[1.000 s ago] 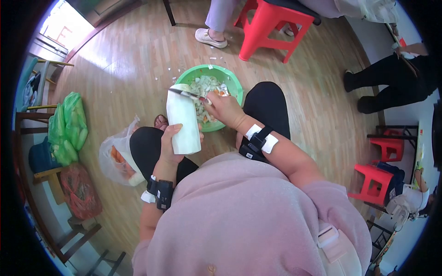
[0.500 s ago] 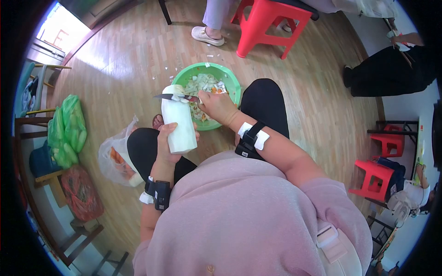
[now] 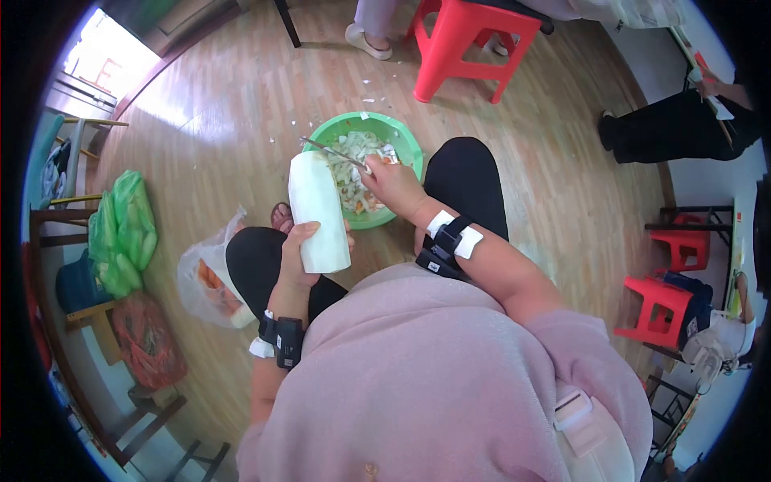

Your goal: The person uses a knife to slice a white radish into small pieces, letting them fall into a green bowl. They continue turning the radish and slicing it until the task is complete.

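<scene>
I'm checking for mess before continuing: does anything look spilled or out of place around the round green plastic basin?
Yes: small white scraps lie scattered on the brown wood-grain floor, beyond the basin and to its left. They look out of place because the chopped white and orange pieces are inside the basin.

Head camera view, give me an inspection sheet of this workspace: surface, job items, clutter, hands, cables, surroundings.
Surface: wood-look floor, with pale scraps beyond the basin
Job's things: peeled white radish, knife, green basin holding chopped pieces, white and orange
Clutter: clear plastic bag with carrots, left
Hands: left hand grips the radish; right hand holds the knife near its far end, contact unclear
Cables: nothing seen
Surroundings: red stool ahead; green bag and red bag left; standing person right
</scene>
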`<move>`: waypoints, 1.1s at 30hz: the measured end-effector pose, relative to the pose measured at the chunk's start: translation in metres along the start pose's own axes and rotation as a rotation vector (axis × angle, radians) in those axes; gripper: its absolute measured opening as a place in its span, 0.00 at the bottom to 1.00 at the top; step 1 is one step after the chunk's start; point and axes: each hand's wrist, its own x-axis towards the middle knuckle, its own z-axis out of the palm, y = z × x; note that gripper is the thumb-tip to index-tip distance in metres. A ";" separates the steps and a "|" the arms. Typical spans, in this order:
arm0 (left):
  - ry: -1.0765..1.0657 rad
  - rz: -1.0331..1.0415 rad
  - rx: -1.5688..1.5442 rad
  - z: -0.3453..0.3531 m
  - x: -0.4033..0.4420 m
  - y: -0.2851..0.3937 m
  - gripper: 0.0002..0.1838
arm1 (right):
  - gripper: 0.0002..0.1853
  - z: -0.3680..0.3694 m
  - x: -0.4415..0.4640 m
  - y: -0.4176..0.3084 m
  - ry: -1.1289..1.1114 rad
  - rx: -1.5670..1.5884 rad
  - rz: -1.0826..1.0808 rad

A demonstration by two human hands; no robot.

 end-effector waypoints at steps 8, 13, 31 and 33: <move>0.008 -0.022 -0.011 0.000 0.001 -0.001 0.32 | 0.10 -0.011 0.005 -0.030 -0.010 0.035 -0.181; 0.030 -0.038 -0.056 -0.002 0.001 -0.002 0.32 | 0.11 -0.004 0.006 -0.017 -0.076 -0.081 -0.063; -0.064 -0.083 0.002 -0.004 0.002 -0.007 0.32 | 0.27 -0.008 0.004 -0.001 -0.479 1.348 0.751; -0.066 -0.094 0.021 -0.008 0.004 -0.009 0.31 | 0.30 -0.004 0.002 -0.004 -0.520 1.490 0.697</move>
